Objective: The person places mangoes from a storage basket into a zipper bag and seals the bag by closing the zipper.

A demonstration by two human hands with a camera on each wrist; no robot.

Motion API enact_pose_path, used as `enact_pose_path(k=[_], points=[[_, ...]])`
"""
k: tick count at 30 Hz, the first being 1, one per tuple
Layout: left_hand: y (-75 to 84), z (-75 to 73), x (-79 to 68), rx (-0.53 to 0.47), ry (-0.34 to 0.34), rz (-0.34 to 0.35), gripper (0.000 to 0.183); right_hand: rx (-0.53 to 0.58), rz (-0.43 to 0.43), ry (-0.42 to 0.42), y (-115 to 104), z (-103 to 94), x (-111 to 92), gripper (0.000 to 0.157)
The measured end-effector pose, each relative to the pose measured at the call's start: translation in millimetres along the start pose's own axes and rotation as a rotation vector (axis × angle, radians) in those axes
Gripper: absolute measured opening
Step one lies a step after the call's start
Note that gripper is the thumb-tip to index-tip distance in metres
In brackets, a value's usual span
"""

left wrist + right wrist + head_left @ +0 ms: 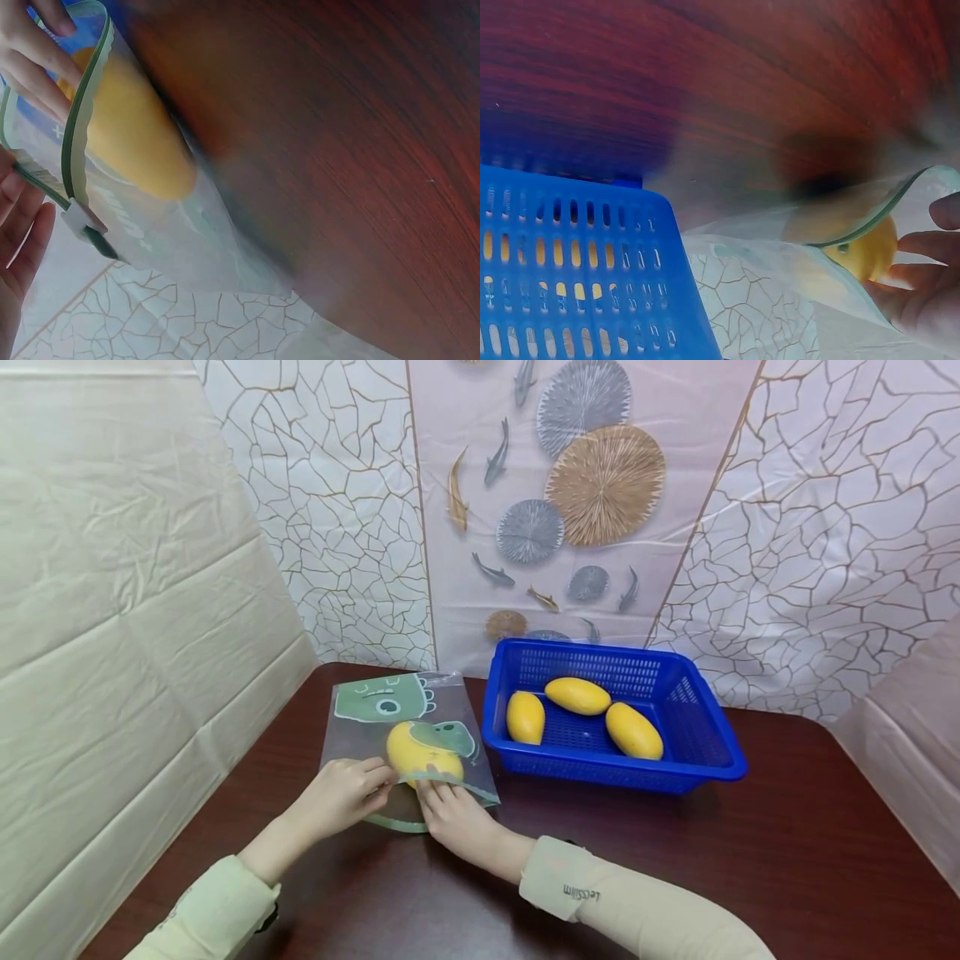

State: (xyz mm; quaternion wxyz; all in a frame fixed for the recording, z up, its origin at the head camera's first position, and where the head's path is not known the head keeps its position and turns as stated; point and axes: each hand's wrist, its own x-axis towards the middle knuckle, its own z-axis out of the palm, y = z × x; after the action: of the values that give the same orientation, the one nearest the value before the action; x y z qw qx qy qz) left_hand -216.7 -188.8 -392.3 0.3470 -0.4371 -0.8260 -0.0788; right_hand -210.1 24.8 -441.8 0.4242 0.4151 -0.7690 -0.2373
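Note:
A clear zip bag with green cartoon prints lies on the table, its green-edged mouth facing me. Inside it is a yellow mango, seen through the film in the left wrist view as well. My left hand pinches the left side of the bag's mouth, close to a white zip slider. My right hand reaches into the mouth with its fingers extended, fingertips at the near end of the mango. The bag's upper film covers part of those fingers.
Right of the bag stands a blue perforated basket. It holds three mangoes, one left, one at the back and one right. Patterned cloth hangs behind the dark wooden table.

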Motion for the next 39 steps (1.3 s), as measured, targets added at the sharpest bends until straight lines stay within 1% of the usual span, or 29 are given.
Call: enact_pose_path(k=[5,9,13,16,20,23,28,31,35,37,39], points=[[0.8,-0.6,0.8,-0.004,0.013,0.008,0.018,0.010,0.086,-0.027,-3.6,3.2,6.1,0.036],[1.1,-1.7,1.9,-0.007,0.009,0.008,0.018,0.043,0.114,-0.084,-6.7,5.7,7.9,0.034],[1.0,-2.2,2.4,-0.003,0.001,0.002,0.018,0.055,0.088,-0.129,-7.3,5.3,5.9,0.036],[1.1,-2.9,1.2,0.004,0.000,-0.003,0.017,0.075,0.048,-0.136,-7.0,1.7,3.0,0.036],[1.0,-3.0,-0.7,0.002,-0.005,-0.008,0.016,0.127,0.002,-0.139,-5.5,-5.6,0.0,0.034],[0.6,-2.6,-1.6,-0.005,-0.012,-0.014,0.016,0.167,-0.020,-0.116,-3.3,-10.4,-1.4,0.031],[-0.5,-2.7,-3.3,-0.036,-0.035,-0.026,0.016,0.262,-0.049,-0.029,2.7,-16.9,-5.7,0.025],[-0.9,-2.7,-4.3,-0.066,-0.065,-0.037,0.015,0.363,-0.060,0.018,6.0,-19.4,-10.0,0.018],[0.1,-3.6,-5.3,-0.099,-0.122,-0.058,0.015,0.500,-0.060,0.047,7.8,-23.1,-16.7,0.007],[0.8,-4.3,-5.8,-0.110,-0.147,-0.064,0.015,0.543,-0.060,0.058,8.2,-26.4,-19.4,0.007],[1.1,-4.4,-6.3,-0.113,-0.166,-0.063,0.015,0.563,-0.057,0.061,8.4,-29.4,-21.3,0.010]])
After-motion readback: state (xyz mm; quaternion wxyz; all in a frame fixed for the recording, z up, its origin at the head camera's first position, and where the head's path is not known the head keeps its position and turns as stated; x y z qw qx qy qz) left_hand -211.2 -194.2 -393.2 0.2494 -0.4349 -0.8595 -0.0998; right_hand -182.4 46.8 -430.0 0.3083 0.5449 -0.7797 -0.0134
